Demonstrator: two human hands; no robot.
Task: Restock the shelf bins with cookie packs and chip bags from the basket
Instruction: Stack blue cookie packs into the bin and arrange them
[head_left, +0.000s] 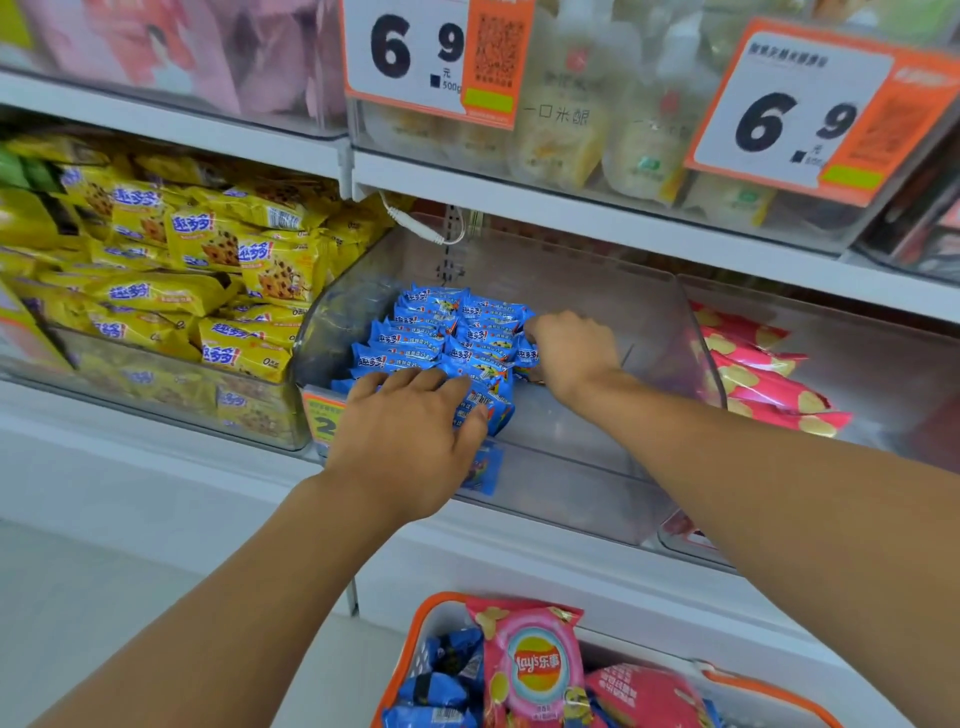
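The basket (431, 613) is cut off by the bottom edge, so most of its cookie packs (441, 691) and chip bags (535, 660) stay unseen. The right hand (571, 348) hides its own fingertips behind the blue packs (441, 338). Print on the upper bin's pale bags (566, 130) is too blurred to read fully. The left hand (405, 436) covers most of the front price tag (319, 415).

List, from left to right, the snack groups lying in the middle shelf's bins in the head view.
Yellow cookie packs → blue cookie packs → pink chip bags.
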